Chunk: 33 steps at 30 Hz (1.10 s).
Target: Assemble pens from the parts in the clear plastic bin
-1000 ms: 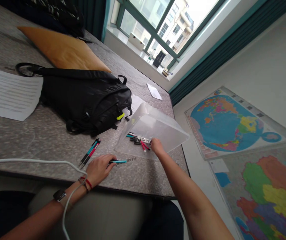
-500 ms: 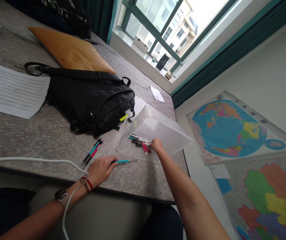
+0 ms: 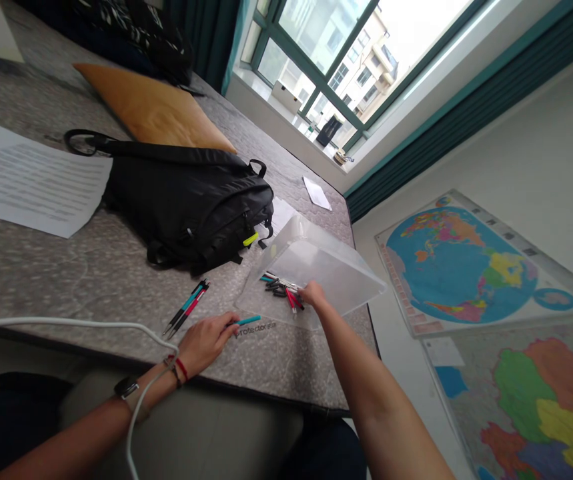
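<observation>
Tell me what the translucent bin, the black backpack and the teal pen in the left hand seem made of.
Bin: likely plastic, semi-clear and smooth; light passes through its walls, with soft shine.
Backpack: probably synthetic fabric with a slight sheen; its surface creases.
Teal pen: perhaps plastic, evenly coloured; too small to tell its finish.

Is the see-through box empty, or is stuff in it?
Not empty. Pens lie in a pile inside the see-through box, and the right hand reaches in beside them.
</observation>
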Available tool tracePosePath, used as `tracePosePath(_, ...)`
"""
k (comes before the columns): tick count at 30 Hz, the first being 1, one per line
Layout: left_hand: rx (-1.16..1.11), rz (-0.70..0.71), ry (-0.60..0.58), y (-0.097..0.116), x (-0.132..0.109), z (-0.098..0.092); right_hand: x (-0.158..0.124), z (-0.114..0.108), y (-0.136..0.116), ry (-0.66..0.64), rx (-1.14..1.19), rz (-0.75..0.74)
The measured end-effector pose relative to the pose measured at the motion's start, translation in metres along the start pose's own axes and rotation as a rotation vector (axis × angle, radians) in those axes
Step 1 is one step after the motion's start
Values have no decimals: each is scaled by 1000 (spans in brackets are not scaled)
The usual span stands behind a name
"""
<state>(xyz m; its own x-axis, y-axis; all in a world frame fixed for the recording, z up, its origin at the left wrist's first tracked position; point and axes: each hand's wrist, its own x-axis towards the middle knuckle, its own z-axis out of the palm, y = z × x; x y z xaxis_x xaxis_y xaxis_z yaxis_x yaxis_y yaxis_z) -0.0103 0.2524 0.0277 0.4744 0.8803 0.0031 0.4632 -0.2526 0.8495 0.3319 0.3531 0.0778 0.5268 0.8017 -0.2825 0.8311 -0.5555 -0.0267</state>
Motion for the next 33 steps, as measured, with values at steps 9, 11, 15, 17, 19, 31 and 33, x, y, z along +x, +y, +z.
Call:
tracePosePath(9, -509, -46, -119, 12, 1, -1, -129, 18, -34, -119, 956, -233)
tracePosePath(11, -580, -30, -134, 14, -1, 1, -159, 26, -45, -207, 1255, -284)
tracePosePath(15, -622, 3, -160, 15, -7, 5, -189, 33, -63, -235, 1462, -296)
tracePosePath(17, -622, 21, -163, 15, -8, 6, -194, 34, -67, -233, 1465, -296)
tracePosePath(19, -628, 27, -158, 16, -8, 6, -197, 35, -68, -229, 1453, -299)
tracePosePath(31, -622, 33, -151, 16, -7, 6, -208, 40, -62, -163, 1374, -395)
tracePosePath(33, -636, 26, -145, 15, -7, 8, -207, 39, -58, -154, 1308, -420)
